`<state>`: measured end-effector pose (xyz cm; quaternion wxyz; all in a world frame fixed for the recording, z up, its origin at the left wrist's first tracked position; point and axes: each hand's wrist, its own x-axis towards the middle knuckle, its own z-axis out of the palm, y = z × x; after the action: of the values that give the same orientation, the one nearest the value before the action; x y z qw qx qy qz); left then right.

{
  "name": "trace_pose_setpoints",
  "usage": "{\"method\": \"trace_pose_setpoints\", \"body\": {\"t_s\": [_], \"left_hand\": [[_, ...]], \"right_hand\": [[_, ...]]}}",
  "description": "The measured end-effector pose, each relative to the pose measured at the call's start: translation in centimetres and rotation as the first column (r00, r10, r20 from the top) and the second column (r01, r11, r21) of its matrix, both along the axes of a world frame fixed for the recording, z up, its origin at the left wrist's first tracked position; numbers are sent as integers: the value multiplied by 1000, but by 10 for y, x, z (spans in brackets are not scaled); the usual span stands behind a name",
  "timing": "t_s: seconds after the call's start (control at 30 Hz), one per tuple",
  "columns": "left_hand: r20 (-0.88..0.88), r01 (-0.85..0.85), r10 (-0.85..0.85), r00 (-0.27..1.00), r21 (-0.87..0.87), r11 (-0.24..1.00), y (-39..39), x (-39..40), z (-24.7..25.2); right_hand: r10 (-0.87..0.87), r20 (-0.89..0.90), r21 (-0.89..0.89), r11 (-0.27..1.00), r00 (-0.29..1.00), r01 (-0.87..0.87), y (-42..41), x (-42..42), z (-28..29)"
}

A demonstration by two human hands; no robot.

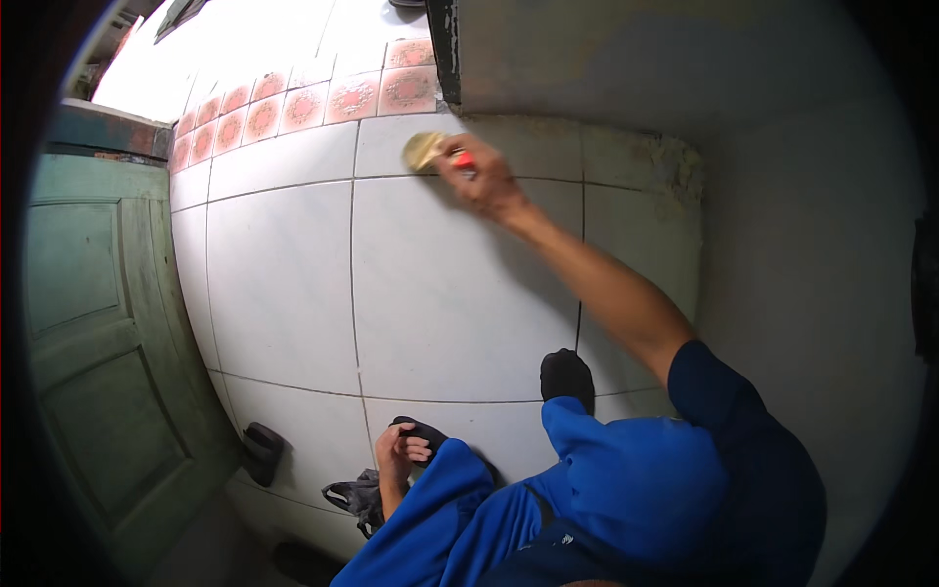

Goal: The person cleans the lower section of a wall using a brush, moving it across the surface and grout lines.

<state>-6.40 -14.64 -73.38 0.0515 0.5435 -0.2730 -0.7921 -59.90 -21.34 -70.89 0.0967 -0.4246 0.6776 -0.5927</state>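
Note:
My right hand point(477, 176) is stretched far forward, closed around a small tool point(424, 151) with a yellowish, brush-like end. A red and white part shows between the fingers; motion blur hides its exact shape. The yellowish end is at the white floor tiles point(455, 271), close to a grout line below the doorway. Beside my left knee hangs my left hand point(403, 449), its fingers loosely bent and nothing seen in them. It is over my dark left shoe point(429, 433). A crumpled dark plastic bag point(363, 495) lies next to that wrist.
A green panelled wooden door point(95, 308) stands at the left. Patterned pink tiles point(352, 97) cross the bright doorway, whose dark frame point(444, 51) rises at the top. A wall point(792, 235) bounds the right, with crumbling plaster point(678, 165) in its corner. A dark shoe point(262, 453) sits by the door.

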Motion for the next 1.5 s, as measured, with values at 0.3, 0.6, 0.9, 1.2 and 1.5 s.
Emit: {"method": "trace_pose_setpoints", "body": {"t_s": [0.3, 0.6, 0.9, 1.2, 1.5], "left_hand": [[-50, 34, -32, 998, 27, 999, -6, 4, -6], [-3, 61, -61, 998, 37, 997, -9, 4, -1], [40, 47, -48, 998, 38, 998, -4, 1, -5], [7, 48, -48, 999, 41, 998, -11, 8, -12], [15, 64, -67, 998, 156, 986, -14, 1, -11]], "right_hand": [[-357, -235, 145, 907, 904, 396, 165, -90, 6], [-271, -217, 93, 951, 938, 296, 121, -49, 26], [-205, 92, 116, 974, 974, 194, 56, -42, -9], [-490, 36, 60, 871, 871, 488, 189, -86, -14], [-447, 110, 71, 894, 888, 442, 156, -49, 10]]}}
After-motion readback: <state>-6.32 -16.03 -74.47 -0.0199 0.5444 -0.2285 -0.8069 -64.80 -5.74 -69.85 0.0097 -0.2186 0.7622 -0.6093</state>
